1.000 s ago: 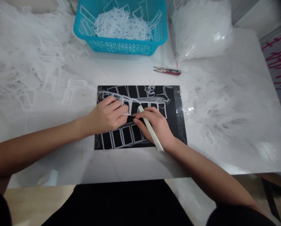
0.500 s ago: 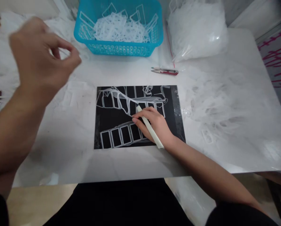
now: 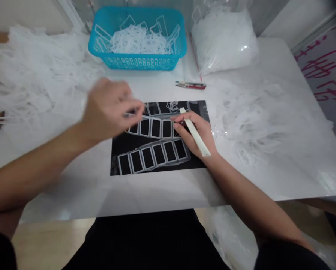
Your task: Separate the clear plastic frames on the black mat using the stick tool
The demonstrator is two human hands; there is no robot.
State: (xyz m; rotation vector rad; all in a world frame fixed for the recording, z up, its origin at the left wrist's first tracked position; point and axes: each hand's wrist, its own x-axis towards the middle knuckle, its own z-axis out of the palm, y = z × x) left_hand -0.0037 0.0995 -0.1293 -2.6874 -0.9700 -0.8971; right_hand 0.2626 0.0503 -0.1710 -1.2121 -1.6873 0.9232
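Observation:
My right hand (image 3: pixel 198 131) is closed round a long, pale, flat-handled tool (image 3: pixel 197 138); its working tip is hidden by my fingers. It rests on the right part of a black mat (image 3: pixel 140 144). Two rows of white rectangular plastic frames, the lower frames (image 3: pixel 148 157) and the upper frames (image 3: pixel 156 128), lie on the mat joined by thin clear film. My left hand (image 3: pixel 108 108), blurred by motion, hangs over the mat's upper left corner with thumb and fingers pinched together. What it pinches, if anything, cannot be made out.
A blue basket (image 3: pixel 140 62) of loose white frames stands at the back beside a stuffed clear bag (image 3: pixel 224 41). Red-handled thread snips (image 3: pixel 191 85) lie before them. Piles of white plastic pieces, a left heap (image 3: pixel 44 71) and a right heap (image 3: pixel 258 116), flank the mat.
My left hand has swung from the upper left to the mat's edge. My right hand has moved slightly right and up with the tool. The tangled strips over the upper row no longer show.

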